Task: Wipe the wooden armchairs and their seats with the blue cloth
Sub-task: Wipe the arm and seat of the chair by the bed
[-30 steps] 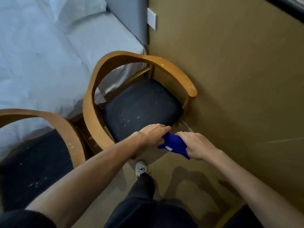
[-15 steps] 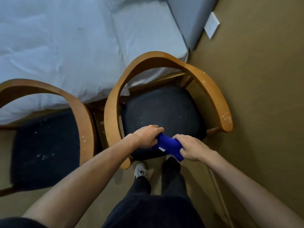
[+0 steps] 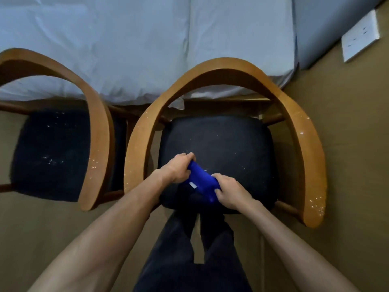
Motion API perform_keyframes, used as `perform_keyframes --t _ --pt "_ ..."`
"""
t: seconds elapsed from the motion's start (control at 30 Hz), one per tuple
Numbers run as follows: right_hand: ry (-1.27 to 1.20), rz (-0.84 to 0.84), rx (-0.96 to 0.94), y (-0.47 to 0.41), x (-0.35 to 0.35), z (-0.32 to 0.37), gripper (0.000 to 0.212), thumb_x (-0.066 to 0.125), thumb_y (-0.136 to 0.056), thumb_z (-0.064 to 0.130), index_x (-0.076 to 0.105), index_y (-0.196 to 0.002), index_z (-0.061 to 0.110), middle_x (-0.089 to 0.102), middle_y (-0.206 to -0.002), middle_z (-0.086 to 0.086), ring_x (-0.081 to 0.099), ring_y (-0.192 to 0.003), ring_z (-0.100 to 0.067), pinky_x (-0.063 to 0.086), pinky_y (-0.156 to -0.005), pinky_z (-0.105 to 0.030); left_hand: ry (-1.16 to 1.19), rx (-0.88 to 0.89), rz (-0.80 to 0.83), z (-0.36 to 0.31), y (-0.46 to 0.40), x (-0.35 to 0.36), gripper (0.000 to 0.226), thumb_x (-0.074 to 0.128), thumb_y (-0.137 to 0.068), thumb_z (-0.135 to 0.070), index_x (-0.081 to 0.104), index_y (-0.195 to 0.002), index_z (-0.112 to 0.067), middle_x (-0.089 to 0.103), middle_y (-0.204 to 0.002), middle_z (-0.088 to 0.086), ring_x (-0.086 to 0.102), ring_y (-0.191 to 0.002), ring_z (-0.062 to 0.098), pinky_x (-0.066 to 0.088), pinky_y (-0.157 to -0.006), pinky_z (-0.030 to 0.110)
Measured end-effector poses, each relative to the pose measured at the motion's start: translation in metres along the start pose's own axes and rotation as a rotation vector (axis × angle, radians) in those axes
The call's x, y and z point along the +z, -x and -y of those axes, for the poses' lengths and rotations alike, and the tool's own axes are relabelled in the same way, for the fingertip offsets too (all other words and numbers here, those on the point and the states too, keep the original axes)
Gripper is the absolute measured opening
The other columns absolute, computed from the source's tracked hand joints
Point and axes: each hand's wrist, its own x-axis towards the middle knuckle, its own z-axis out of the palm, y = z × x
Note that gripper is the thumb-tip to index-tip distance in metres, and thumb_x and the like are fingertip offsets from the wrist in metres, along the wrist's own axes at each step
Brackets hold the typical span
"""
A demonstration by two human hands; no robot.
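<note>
The bunched bright-blue cloth (image 3: 201,182) hangs over the front half of the dark padded seat (image 3: 221,144) of the curved wooden armchair (image 3: 303,131), its long axis slanting from upper left to lower right. The left hand (image 3: 179,167) clenches the far end, the right hand (image 3: 228,191) grips the near end. Pale specks dot that seat just beyond the cloth, so the seat looks closest to wipe. The second wooden armchair (image 3: 99,123) stands left of it, also speckled.

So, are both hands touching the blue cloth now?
Touching. The head view shows the left hand gripping the upper end of the blue cloth and the right hand gripping its lower end, fingers curled round it.
</note>
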Motion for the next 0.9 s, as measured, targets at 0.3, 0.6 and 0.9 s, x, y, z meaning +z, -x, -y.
perform_keyframes --t 0.3,0.6,0.9 --pt "-0.211 -0.085 0.106 -0.135 0.001 -0.001 0.045 0.049 -0.095 0.017 0.039 -0.139 0.015 0.058 -0.126 -0.010 0.058 -0.110 -0.026 0.047 -0.090 -0.032 0.009 -0.113 -0.075 0.042 -0.133 -0.043 0.041 0.060 -0.084 -0.008 0.047 -0.122 -0.019 0.053 -0.120 0.008 0.054 -0.107 0.022 0.050 -0.089 0.037" --pt "0.228 -0.428 -0.008 -0.212 0.023 -0.014 0.065 0.053 -0.092 0.027 0.023 -0.148 0.013 0.026 -0.150 -0.016 0.034 -0.134 -0.032 0.038 -0.103 -0.043 -0.021 -0.235 -0.157 0.090 -0.164 -0.001 0.073 0.060 -0.086 -0.013 0.023 -0.148 -0.017 0.011 -0.156 0.013 0.012 -0.144 0.032 0.030 -0.112 0.049" --pt "0.315 -0.549 0.070 -0.258 0.079 0.011 0.080 0.053 -0.089 0.052 0.012 -0.152 0.026 0.005 -0.156 -0.028 0.014 -0.142 -0.045 0.024 -0.109 -0.058 0.008 -0.354 -0.295 0.114 -0.174 0.030 0.080 0.056 -0.088 -0.006 0.011 -0.151 -0.022 -0.006 -0.159 0.008 0.001 -0.146 0.031 0.024 -0.115 0.049"
